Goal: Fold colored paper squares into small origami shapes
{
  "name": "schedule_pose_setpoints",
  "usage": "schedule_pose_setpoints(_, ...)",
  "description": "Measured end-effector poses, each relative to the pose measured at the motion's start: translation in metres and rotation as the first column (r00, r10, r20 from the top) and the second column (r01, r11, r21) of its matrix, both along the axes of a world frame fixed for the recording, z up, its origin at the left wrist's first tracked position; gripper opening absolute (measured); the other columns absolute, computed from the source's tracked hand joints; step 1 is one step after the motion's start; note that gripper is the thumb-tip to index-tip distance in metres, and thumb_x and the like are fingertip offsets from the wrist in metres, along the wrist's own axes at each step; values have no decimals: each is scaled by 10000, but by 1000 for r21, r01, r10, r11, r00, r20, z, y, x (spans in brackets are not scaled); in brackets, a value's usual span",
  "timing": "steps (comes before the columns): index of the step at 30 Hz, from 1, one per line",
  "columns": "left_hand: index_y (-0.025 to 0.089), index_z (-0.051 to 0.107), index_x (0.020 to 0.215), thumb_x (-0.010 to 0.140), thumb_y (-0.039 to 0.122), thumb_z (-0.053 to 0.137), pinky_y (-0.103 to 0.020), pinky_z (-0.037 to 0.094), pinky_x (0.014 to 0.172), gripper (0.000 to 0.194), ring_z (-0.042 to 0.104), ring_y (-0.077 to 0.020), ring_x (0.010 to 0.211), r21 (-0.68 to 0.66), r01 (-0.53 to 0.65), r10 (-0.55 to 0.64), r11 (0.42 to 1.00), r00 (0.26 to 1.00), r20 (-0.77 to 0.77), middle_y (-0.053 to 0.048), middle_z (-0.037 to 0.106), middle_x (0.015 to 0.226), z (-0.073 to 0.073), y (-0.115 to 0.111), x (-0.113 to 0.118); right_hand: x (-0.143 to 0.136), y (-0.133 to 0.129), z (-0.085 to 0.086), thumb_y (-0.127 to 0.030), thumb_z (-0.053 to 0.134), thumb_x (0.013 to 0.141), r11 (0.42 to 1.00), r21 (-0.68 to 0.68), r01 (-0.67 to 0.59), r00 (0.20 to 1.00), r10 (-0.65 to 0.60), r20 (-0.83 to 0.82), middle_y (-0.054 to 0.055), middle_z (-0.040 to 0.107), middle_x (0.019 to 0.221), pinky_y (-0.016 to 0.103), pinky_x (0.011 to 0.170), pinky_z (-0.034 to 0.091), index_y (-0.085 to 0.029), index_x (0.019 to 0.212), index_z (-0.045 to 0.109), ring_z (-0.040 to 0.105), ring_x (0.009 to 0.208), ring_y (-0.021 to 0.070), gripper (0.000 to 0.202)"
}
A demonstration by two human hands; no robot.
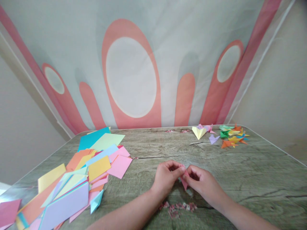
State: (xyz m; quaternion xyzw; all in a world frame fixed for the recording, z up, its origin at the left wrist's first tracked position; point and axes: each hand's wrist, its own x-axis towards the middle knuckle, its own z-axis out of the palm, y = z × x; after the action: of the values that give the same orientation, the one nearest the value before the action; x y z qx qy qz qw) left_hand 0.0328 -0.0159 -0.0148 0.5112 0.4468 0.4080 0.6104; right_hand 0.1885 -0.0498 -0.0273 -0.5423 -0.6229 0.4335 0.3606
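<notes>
Over the middle of the wooden table, my left hand and my right hand meet at a small piece of folded pink paper. The thumb and fingers of my left hand pinch its upper part. My right hand grips its right side, fingers curled. The paper narrows toward a point at the bottom, and my fingers cover part of its upper end. I cannot make out its finished shape.
At left lies a spread of coloured paper sheets, with a folded light-blue piece beside it. Several folded paper figures and a yellow folded piece sit at the back right. The table has a floral print near my wrists.
</notes>
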Motion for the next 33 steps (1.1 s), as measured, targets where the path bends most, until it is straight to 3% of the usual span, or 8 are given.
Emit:
schedule_pose_setpoints(11, 113, 669, 648, 646, 346, 799, -237, 433, 626, 267, 558, -115, 575, -40, 29, -24, 999, 993, 116, -37, 668, 626, 3, -2, -1, 1, -1, 3, -435, 553, 876, 999, -6, -37, 999, 37, -26, -13, 587, 636, 235, 562, 362, -178, 680, 578, 489, 602, 125, 324)
schedule_pose_setpoints(33, 106, 696, 726, 699, 370, 745, -222, 396, 575, 270, 538, -116, 605, -29, 8, -6, 1000, 998, 67, -51, 658, 674, 3, 0, -3, 4, 0, -2, -483, 542, 882, 997, -27, -69, 997, 67, -45, -8, 595, 668, 242, 599, 382, -188, 699, 566, 510, 625, 133, 348)
